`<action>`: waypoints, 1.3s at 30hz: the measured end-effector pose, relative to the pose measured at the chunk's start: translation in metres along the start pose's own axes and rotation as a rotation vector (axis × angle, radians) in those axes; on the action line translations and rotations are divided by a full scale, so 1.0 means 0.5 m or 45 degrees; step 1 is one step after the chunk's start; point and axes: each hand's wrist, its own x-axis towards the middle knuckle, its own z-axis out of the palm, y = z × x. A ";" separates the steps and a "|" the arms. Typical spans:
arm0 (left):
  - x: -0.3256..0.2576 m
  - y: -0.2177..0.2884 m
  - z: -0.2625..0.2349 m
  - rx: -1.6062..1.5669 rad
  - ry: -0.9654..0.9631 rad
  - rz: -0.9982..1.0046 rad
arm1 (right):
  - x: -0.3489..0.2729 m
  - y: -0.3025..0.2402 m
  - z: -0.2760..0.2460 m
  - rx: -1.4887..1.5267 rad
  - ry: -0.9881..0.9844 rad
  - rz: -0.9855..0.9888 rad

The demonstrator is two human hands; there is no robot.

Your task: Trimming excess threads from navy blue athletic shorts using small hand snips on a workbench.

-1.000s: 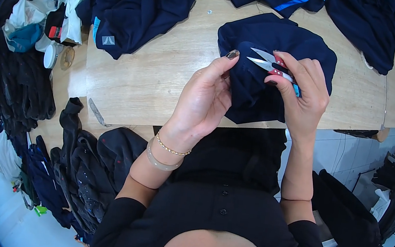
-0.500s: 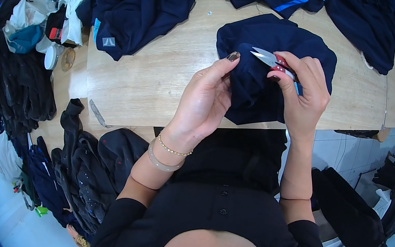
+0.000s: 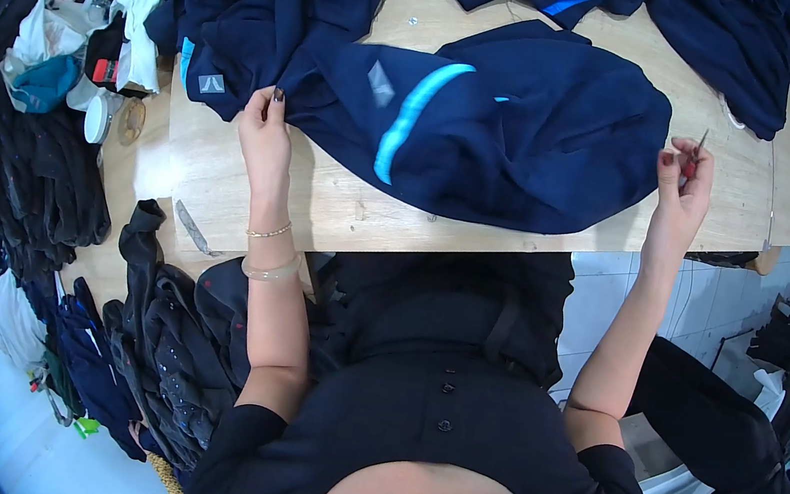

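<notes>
A navy garment (image 3: 552,138) with a curved light-blue stripe and a small grey patch lies spread across the wooden table in front of me. At its left end my left hand (image 3: 264,143) pinches the cloth between thumb and fingers. My right hand (image 3: 679,201) is at the garment's right edge, its fingers curled round small red-handled thread snips (image 3: 693,168), blades pointing up. Whether the right thumb also grips the cloth, I cannot tell.
Another navy garment (image 3: 245,24) is heaped at the far left, with more navy cloth (image 3: 725,51) at the far right. Dark clothes (image 3: 168,316) hang by the table's left front. A white round lid (image 3: 99,118) and a tape roll (image 3: 133,119) sit at the left.
My hands have moved apart, left hand to the left and right hand to the right. The bunched garment is now stretched out, showing its stripe and patch. The snips stay in my right hand.
</notes>
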 end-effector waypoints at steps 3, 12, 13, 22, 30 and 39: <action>-0.041 0.001 0.026 0.484 0.384 0.535 | 0.011 0.058 -0.030 -0.216 0.112 0.165; -0.191 0.056 0.079 0.613 -0.264 0.735 | 0.083 0.091 -0.080 -0.102 -0.130 0.516; -0.181 0.043 0.072 0.548 -0.248 0.731 | 0.090 0.093 -0.081 -0.107 -0.121 0.511; -0.081 0.134 -0.120 -0.036 0.493 0.723 | 0.113 0.019 -0.182 0.849 -0.171 0.189; -0.086 0.228 -0.193 -0.325 0.414 0.898 | 0.116 -0.003 -0.268 0.978 -0.132 -0.091; -0.010 0.445 -0.204 -0.238 0.582 0.772 | 0.245 -0.123 -0.205 0.753 -0.178 -0.163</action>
